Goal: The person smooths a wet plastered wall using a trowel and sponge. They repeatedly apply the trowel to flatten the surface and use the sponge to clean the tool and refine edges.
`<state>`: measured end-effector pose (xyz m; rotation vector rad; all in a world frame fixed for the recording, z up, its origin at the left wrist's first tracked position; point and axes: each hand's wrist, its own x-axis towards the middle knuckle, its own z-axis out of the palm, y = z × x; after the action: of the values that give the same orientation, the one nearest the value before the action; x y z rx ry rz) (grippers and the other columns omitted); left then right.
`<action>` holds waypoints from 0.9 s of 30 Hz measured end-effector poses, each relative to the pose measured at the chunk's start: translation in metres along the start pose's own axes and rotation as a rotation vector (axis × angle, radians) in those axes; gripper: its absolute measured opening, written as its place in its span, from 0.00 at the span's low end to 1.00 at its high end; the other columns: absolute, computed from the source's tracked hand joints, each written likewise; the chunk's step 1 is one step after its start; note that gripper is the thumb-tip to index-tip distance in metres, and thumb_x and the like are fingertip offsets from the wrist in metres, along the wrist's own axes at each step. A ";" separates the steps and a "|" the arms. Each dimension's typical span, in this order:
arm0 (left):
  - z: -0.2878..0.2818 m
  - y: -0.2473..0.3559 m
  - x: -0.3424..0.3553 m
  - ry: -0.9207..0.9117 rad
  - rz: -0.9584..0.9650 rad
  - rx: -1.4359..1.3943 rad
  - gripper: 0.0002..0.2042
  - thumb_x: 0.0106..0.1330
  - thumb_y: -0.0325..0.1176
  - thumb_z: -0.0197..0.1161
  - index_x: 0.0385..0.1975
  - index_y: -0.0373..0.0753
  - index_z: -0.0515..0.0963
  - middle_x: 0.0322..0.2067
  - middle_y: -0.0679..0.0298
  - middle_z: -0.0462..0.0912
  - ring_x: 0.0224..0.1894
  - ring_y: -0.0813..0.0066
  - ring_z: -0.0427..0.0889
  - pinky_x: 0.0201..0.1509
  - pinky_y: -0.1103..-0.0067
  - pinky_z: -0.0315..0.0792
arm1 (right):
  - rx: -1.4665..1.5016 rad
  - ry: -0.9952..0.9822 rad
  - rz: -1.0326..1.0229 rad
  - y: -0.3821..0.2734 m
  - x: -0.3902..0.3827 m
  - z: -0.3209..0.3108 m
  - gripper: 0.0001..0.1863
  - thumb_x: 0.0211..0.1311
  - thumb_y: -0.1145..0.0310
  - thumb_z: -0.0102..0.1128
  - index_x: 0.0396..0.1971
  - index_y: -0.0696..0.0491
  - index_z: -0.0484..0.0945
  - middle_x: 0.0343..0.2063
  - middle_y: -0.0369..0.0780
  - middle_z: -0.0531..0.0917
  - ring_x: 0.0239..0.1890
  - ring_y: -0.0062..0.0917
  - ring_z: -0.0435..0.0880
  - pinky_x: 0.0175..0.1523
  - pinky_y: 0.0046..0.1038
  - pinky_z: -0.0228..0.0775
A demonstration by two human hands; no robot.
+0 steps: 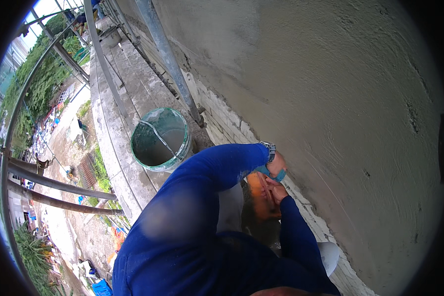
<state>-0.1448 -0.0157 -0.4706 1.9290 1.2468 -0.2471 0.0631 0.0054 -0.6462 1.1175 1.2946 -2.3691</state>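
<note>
My left hand (278, 164), with a watch at its wrist, is closed around a teal-blue piece (276, 174) that looks like a sponge or cloth. Just below it, my right hand (278, 190) has its fingers closed on an orange plastering float (259, 195). Both hands are close together beside the lower edge of a wet grey plastered wall (330, 113). The float's far side and part of the teal piece are hidden by my hands and sleeve.
A green-rimmed bucket (178, 123) with grey liquid stands on the scaffold planks (114, 98), left of my arm. A slanted metal pole (170, 59) rises by the wall. Scaffold rails (59, 186) line the left, above a drop to the ground. Another person (79, 20) is at the far end.
</note>
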 end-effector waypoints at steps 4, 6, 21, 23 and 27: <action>0.029 -0.051 0.020 -0.067 -0.008 0.142 0.16 0.53 0.38 0.64 0.40 0.38 0.84 0.37 0.51 0.87 0.43 0.53 0.85 0.48 0.61 0.76 | 0.043 -0.078 -0.003 -0.030 -0.002 0.024 0.17 0.70 0.71 0.53 0.56 0.56 0.71 0.38 0.47 0.83 0.35 0.36 0.86 0.40 0.36 0.81; 0.036 -0.056 0.022 -0.059 0.075 0.176 0.16 0.54 0.39 0.64 0.39 0.37 0.85 0.37 0.50 0.87 0.42 0.53 0.85 0.48 0.61 0.76 | 0.102 -0.035 0.006 -0.032 -0.001 0.031 0.14 0.69 0.69 0.57 0.50 0.57 0.73 0.33 0.44 0.82 0.31 0.34 0.85 0.36 0.34 0.80; 0.006 -0.027 0.021 -0.002 0.001 0.042 0.19 0.53 0.39 0.64 0.43 0.37 0.83 0.40 0.49 0.86 0.43 0.53 0.85 0.48 0.62 0.76 | -0.055 0.132 -0.082 -0.013 0.014 0.010 0.12 0.70 0.67 0.59 0.49 0.51 0.73 0.26 0.37 0.78 0.22 0.25 0.79 0.24 0.29 0.72; -0.002 -0.015 0.026 0.033 0.024 0.048 0.19 0.53 0.38 0.64 0.44 0.37 0.83 0.39 0.50 0.86 0.44 0.53 0.85 0.49 0.61 0.76 | -0.190 0.197 -0.058 -0.009 0.010 0.004 0.17 0.70 0.66 0.59 0.55 0.50 0.71 0.24 0.37 0.78 0.18 0.24 0.77 0.22 0.28 0.71; -0.013 0.003 0.025 -0.001 0.068 0.037 0.21 0.51 0.37 0.63 0.47 0.38 0.82 0.40 0.50 0.86 0.45 0.53 0.84 0.51 0.60 0.76 | -0.337 0.157 -0.093 -0.009 -0.005 0.007 0.17 0.70 0.63 0.60 0.55 0.51 0.72 0.23 0.36 0.77 0.19 0.22 0.76 0.22 0.28 0.69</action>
<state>-0.1335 0.0101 -0.4746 1.9982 1.1816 -0.2372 0.0586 0.0043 -0.6350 1.1750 1.7543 -2.0479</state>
